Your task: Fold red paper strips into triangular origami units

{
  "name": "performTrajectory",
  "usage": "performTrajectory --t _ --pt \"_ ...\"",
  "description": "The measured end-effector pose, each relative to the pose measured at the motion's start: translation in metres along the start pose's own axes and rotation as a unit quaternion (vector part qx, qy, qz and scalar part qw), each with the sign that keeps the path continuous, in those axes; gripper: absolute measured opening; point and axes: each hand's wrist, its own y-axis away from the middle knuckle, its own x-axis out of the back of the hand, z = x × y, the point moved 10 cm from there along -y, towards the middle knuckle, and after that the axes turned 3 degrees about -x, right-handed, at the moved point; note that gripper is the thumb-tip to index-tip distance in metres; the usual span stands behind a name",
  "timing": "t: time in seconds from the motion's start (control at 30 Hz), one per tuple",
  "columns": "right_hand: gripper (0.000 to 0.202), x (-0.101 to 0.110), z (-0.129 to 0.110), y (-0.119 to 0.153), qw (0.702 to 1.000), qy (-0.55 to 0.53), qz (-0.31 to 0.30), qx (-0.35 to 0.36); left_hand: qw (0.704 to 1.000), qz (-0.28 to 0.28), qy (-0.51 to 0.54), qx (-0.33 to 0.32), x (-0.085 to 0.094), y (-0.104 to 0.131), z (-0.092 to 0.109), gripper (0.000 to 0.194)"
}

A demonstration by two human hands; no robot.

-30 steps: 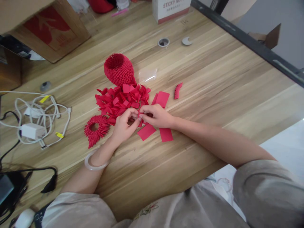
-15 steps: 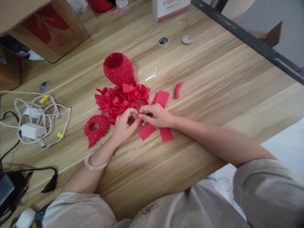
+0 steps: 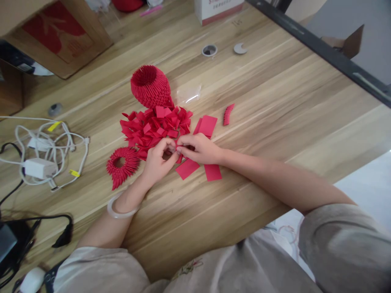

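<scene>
My left hand and my right hand meet at the fingertips, pinched together on a small piece of red paper that the fingers mostly hide. Just beyond them lies a heap of folded red paper pieces. Flat red paper strips lie under and beside my right hand. Left of my left hand is a spiky ring of folded red paper with a pointed tip. Behind the heap a round red paper bowl rests tilted. A short joined red row lies off to the right.
A clear plastic wrapper lies beside the bowl. Tangled white cables with a charger and a black plug occupy the left. A cardboard box and a white box stand at the back. A grommet hole opens in the tabletop.
The view has shifted slightly, so everything appears a little further left and up. My hands keep the same pinch on the paper; little else differs.
</scene>
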Motion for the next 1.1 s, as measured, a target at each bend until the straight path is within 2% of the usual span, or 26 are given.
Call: performTrajectory --t 1.1 --pt "0.018 0.0010 0.0024 0.0005 1.000 -0.004 0.008 -0.014 1.000 0.006 0.007 0.005 0.0013 -0.0006 0.0021 0.014"
